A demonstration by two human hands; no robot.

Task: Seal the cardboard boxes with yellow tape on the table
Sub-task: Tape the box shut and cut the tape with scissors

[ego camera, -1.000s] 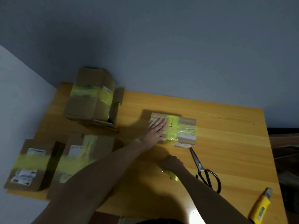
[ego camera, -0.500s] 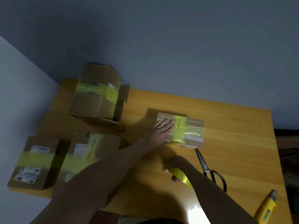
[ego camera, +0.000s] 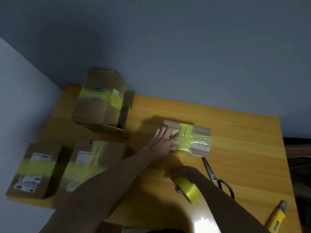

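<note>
A small flat cardboard box lies near the middle of the wooden table, wrapped with yellow tape strips across its top. My left hand rests flat on the box's left end, fingers straight. My right hand grips a roll of yellow tape just above the table, nearer to me than the box. Three larger taped boxes stand at the left: one at the back, two at the front.
Scissors lie on the table right of my right hand, blades pointing toward the small box. A yellow utility knife lies at the table's front right corner. Walls close the table off at the back and left.
My right hand has pulled back toward me with the tape roll, which now shows fully. My left hand stays on the box. The view has shifted slightly.
</note>
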